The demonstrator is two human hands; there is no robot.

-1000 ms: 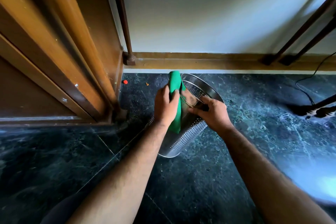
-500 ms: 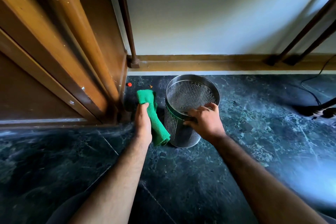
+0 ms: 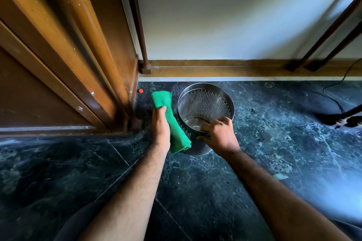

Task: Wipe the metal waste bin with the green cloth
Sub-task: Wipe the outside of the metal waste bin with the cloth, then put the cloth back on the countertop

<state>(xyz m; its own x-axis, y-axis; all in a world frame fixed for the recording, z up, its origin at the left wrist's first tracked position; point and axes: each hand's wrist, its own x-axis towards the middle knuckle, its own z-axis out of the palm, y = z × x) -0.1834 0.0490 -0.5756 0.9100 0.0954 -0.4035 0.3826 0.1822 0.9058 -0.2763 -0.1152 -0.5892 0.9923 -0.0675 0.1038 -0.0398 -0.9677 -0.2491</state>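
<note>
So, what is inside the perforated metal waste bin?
The perforated metal waste bin looks empty: only its shiny bare bottom shows. The right hand on the near rim covers a small part.

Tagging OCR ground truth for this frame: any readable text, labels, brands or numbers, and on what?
None readable.
Metal waste bin: perforated steel, no label or brand showing.
Green cloth in the left hand: plain, no tag visible.
Wooden furniture and floor: no markings.

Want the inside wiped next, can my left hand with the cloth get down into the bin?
Probably yes: the waste bin stands upright, mouth open, beside the left hand holding the green cloth; the right hand covers only the near rim.
</note>
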